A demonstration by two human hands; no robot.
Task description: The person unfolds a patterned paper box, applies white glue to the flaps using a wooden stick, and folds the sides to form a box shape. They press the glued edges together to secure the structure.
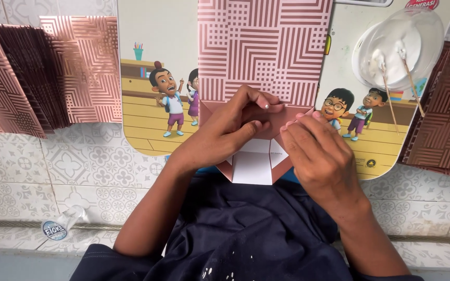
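Observation:
A pink, geometric-patterned paper bag (264, 49) lies flat on a cartoon-printed board (147, 104). Its bottom end is opened into folded flaps (253, 166) with a white inside showing. My left hand (230, 130) presses down on the folded flap at the bag's bottom, fingers curled over the paper. My right hand (316, 148) pinches the right flap's edge with its fingertips. Both hands touch the same bag.
A stack of finished pink bags (42, 78) is fanned at the left. More dark patterned bags (444, 119) lie at the right. A clear plastic lid holding white glue (399, 44) with two wooden sticks (389, 99) rests on the board. A small glue tube (61, 225) lies on the tiled floor.

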